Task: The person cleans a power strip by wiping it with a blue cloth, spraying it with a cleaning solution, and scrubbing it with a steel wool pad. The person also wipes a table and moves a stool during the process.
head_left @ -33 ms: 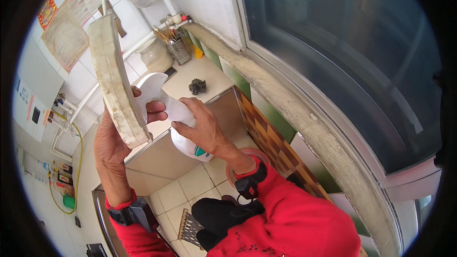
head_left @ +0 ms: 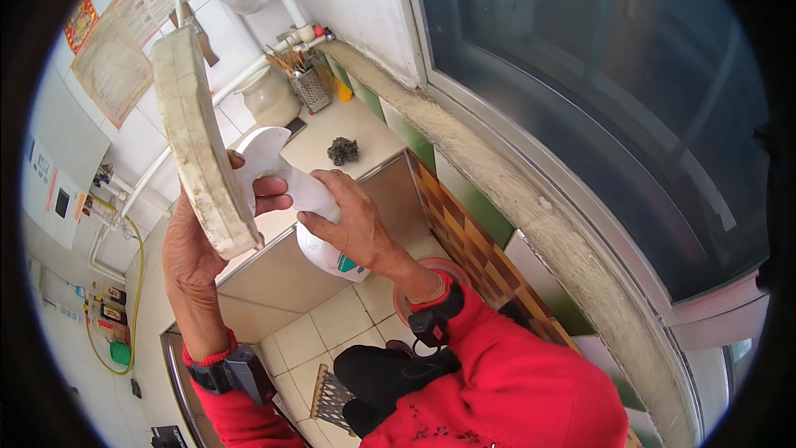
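My left hand (head_left: pixel 199 241) grips a thick round wooden chopping board (head_left: pixel 195 137), held up on edge so I see its pale, worn rim. My right hand (head_left: pixel 352 220) holds a white plastic squeeze bottle (head_left: pixel 319 228) tipped nozzle-first toward the board's hidden face. The bottle's bottom end carries a green patch. Both sleeves are red, and each wrist wears a dark band.
A beige counter (head_left: pixel 348 129) lies below, with a dark scrubbing pad (head_left: pixel 342 150), a metal utensil holder (head_left: pixel 311 87) and a pale jar (head_left: pixel 269 99). A large window (head_left: pixel 597 116) with a concrete sill runs along the right. Tiled floor and a floor drain grate (head_left: pixel 332 398) are beneath.
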### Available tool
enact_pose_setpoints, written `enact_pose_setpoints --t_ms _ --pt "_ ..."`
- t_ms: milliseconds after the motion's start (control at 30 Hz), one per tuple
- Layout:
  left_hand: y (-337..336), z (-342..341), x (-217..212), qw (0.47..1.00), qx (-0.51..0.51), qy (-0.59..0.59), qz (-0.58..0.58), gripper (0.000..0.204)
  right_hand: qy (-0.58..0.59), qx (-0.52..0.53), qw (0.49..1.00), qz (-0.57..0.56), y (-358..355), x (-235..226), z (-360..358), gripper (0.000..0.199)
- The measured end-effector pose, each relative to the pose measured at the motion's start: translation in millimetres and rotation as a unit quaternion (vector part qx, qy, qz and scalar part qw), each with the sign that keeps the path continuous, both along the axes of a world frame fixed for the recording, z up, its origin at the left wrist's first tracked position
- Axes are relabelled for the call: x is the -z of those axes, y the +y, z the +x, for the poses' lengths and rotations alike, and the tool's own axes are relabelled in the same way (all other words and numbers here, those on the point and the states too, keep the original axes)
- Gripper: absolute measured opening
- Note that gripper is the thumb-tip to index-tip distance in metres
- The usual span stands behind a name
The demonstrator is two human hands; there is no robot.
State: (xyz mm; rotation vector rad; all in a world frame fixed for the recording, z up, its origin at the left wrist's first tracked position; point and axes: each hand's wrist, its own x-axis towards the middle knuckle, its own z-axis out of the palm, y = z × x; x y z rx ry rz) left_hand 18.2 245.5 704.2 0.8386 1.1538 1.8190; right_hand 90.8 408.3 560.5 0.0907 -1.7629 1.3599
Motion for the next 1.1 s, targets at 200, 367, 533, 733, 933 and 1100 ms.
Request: enact_pose_setpoints --t_ms 200,367,533,733,933,1100 --pt "1 -3 1 0.999 0.031 -0.011 0.017 0.047 0.019 0.046 0.998 0.032 1 1 -1 0.053" --pt "-5 -8 -2 0.998 0.065 0.001 0.024 0.045 0.034 0.032 0.998 0.047 9 -2 -5 0.055" --pt "-12 -6 -5 1.0 0.013 -0.011 -0.007 0.05 0.061 0.043 0.994 0.078 19 -7 -11 0.054" --pt "-12 -6 -8 0.998 0.049 0.038 0.003 0.05 -0.001 -0.032 0.997 0.071 31 -16 -5 0.053" --pt "-18 -13 -10 0.999 0.026 0.037 -0.018 0.06 -0.059 -0.081 0.993 0.056 46 -26 -5 0.059" --pt "-21 -20 -1 0.997 -0.025 0.07 0.024 0.063 -0.101 -0.087 0.991 0.006 42 -22 -1 0.058"
